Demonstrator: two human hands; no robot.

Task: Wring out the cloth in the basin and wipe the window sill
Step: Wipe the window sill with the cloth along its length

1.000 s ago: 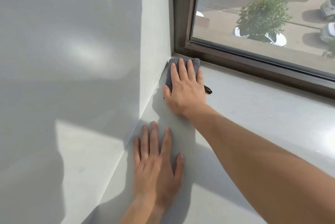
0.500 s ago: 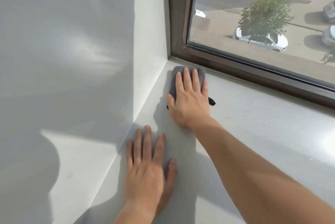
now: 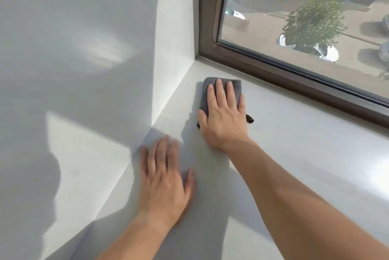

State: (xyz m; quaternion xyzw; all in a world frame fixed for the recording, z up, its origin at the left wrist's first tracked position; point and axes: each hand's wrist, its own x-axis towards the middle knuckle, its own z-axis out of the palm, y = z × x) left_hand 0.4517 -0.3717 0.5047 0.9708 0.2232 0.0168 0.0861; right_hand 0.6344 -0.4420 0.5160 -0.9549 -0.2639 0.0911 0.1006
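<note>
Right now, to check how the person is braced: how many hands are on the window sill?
2. The right hand presses flat on the grey cloth near the window frame; the left hand lies flat on the bare window sill, nearer the person. None looks hidden.
</note>
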